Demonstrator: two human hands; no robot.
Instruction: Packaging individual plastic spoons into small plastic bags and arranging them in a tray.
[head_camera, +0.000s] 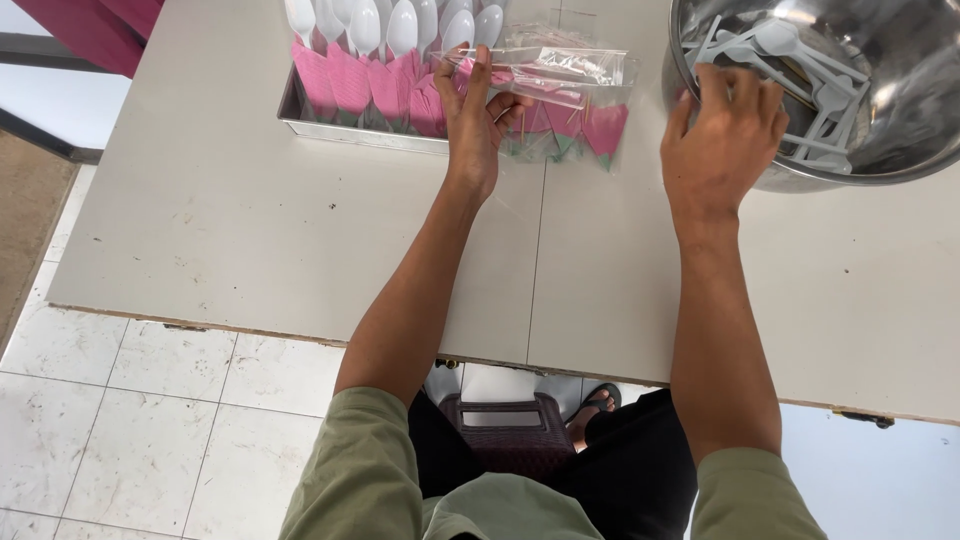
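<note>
Several finished packs (370, 80), each a white plastic spoon with a folded pink napkin in a clear sleeve, stand upright in a row in the metal tray (300, 118) at the far edge of the table (230, 220). Judged from this, a good part of the packing is done; the steel bowl (900, 150) at the right holds many loose white spoons (800, 70), so a good share appears to remain.

The left hand (475, 110) rests at the right end of the row, thumb and fingers closed on a clear plastic sleeve (560, 68) held level above the packs. That sleeve looks glossy, thin and crinkled; its open end cannot be made out.

The right hand (725, 135) lies over the near rim of the bowl, fingers curled down among the loose spoons. Whether they grip one cannot be told, as the fingertips are hidden.

A few packs (590, 135) at the row's right end stand past the tray's edge, on the table, leaning slightly.
</note>
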